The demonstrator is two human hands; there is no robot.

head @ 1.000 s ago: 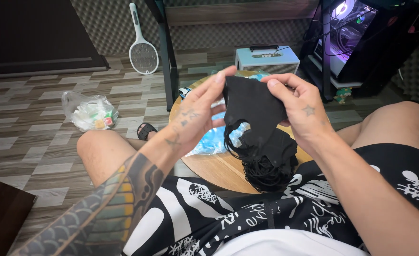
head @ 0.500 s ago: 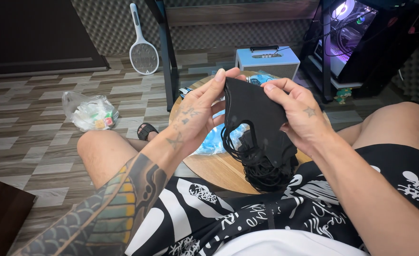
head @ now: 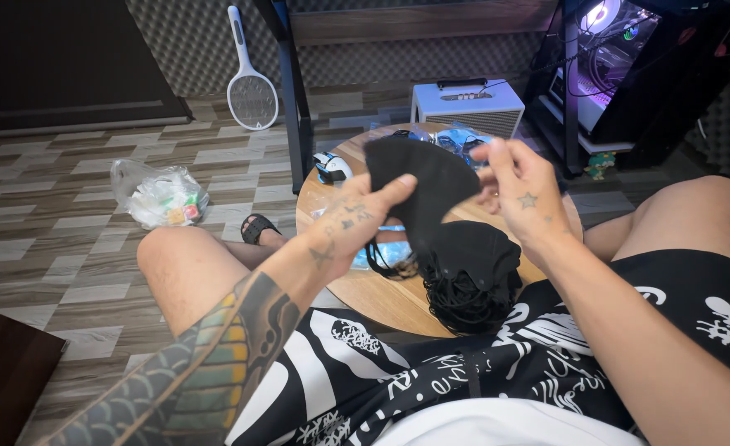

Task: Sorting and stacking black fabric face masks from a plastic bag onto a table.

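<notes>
The black face mask (head: 423,186) is held up over the round wooden table (head: 381,297), above a pile of black masks (head: 468,277); it looks very light, soft and easy to crease, so I think the edge or the ear loops are best for holding. The left hand (head: 352,223) pinches its left edge between thumb and fingers. The right hand (head: 522,194) is beside its right edge with fingers loosely curled, but I cannot tell if it grips.
</notes>
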